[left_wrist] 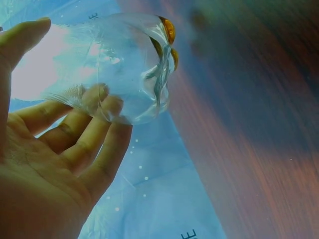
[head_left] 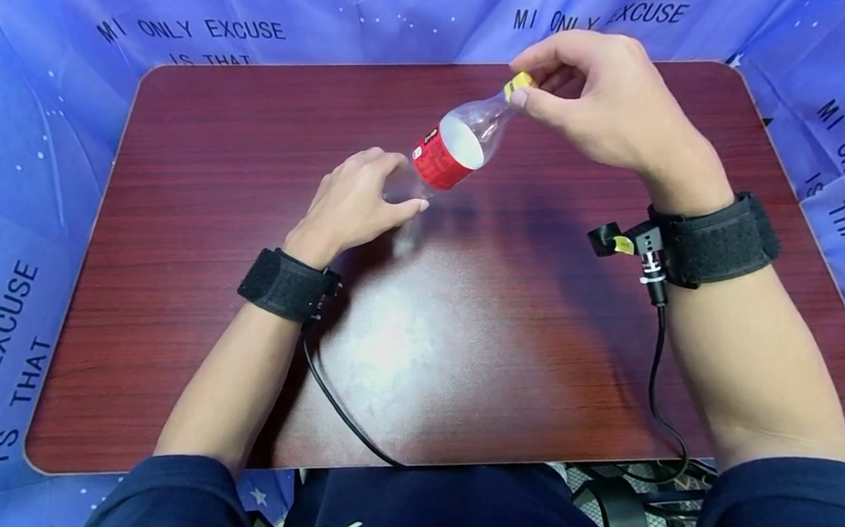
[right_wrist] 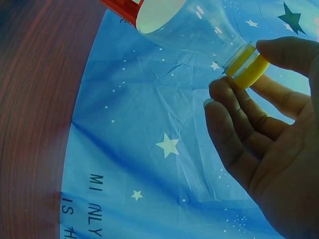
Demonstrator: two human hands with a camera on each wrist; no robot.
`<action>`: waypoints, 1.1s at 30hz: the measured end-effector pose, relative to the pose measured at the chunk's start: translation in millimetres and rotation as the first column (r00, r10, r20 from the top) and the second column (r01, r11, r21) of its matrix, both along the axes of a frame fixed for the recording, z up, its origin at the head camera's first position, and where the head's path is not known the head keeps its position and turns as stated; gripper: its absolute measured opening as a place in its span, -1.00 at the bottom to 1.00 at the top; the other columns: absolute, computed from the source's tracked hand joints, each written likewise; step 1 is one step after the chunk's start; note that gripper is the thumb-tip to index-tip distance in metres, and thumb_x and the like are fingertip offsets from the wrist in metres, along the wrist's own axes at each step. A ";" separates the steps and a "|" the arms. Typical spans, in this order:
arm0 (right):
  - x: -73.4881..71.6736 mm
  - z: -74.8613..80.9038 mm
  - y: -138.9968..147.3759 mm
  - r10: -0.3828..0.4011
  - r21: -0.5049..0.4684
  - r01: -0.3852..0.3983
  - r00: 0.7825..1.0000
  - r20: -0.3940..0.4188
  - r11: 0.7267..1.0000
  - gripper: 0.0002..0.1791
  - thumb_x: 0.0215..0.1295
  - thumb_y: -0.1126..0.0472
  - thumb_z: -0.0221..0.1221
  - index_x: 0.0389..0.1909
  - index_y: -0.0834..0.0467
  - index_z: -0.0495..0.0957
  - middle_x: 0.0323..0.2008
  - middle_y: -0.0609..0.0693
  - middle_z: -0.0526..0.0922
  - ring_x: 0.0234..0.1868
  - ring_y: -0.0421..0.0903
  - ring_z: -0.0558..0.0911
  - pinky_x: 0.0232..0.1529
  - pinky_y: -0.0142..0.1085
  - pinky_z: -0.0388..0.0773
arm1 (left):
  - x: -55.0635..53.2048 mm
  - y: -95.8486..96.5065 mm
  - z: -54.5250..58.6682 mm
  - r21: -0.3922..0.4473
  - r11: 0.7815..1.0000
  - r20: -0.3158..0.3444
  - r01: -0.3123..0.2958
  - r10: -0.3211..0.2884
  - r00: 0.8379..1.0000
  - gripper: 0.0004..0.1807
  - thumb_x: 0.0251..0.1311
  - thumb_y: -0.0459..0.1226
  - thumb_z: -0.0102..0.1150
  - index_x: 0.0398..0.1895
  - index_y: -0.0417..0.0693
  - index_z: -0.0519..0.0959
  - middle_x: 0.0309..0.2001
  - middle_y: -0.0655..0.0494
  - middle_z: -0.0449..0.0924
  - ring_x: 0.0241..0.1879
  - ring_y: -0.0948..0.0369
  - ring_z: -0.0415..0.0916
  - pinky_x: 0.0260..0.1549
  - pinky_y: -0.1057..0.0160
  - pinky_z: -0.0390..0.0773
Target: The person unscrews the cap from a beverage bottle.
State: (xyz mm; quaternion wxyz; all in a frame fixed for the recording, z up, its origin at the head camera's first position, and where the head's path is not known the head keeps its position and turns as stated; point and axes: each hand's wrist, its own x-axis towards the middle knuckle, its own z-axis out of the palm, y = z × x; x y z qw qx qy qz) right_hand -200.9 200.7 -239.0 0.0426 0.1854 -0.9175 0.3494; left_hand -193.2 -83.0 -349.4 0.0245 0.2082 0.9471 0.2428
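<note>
A clear plastic bottle (head_left: 482, 122) with a red label (head_left: 438, 161) is held tilted above the table, its neck up to the right. My left hand (head_left: 354, 198) holds it near the base, thumb on one side and fingers on the other. Through the transparent base (left_wrist: 154, 84) in the left wrist view, fingertips show behind the plastic. At the neck, my right hand (head_left: 614, 104) pinches the yellow cap (head_left: 519, 85) between thumb and fingers. The right wrist view has the cap (right_wrist: 249, 69) on the bottle's mouth, with the other fingers loosely bent below. The bottle looks empty.
A dark red wood-grain table (head_left: 185, 175) with rounded corners lies under both hands. Blue printed cloth (head_left: 388, 10) hangs around it. Black straps with cameras circle both wrists, and a cable (head_left: 340, 410) trails from each toward the table's near edge.
</note>
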 end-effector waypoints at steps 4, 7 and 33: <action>0.7 -0.4 0.0 0.031 0.008 -0.031 1.000 -0.005 0.999 -0.62 0.41 0.14 0.29 0.20 0.11 0.67 -0.15 -0.23 0.67 -0.15 -0.32 0.60 -0.11 -0.50 0.44 | 0.6 -0.8 0.6 -0.009 1.000 0.007 -0.003 0.003 1.000 -0.38 0.24 0.17 0.35 0.22 0.02 0.60 0.00 0.07 0.60 0.04 0.10 0.54 0.00 -0.06 0.59; 1.3 0.9 1.0 0.033 0.033 -0.034 0.999 0.006 0.999 -0.50 0.41 0.09 0.29 0.34 0.02 0.57 0.03 -0.08 0.67 -0.06 -0.34 0.59 -0.06 -0.49 0.42 | 0.6 -1.2 1.0 -0.012 1.000 0.004 -0.005 0.005 1.000 -0.37 0.24 0.18 0.35 0.23 0.01 0.60 0.00 0.07 0.59 0.03 0.10 0.53 0.01 -0.04 0.58; -2.4 1.6 3.4 -0.023 0.036 0.018 0.989 0.143 0.999 -0.66 0.47 -0.01 0.22 0.07 0.09 0.74 -0.39 -0.29 0.66 -0.40 -0.26 0.64 -0.37 -0.43 0.47 | -0.7 0.3 -0.6 0.002 1.000 0.014 0.013 -0.013 1.000 -0.35 0.24 0.16 0.35 0.27 -0.01 0.59 0.07 0.05 0.61 0.09 0.10 0.54 0.07 -0.05 0.58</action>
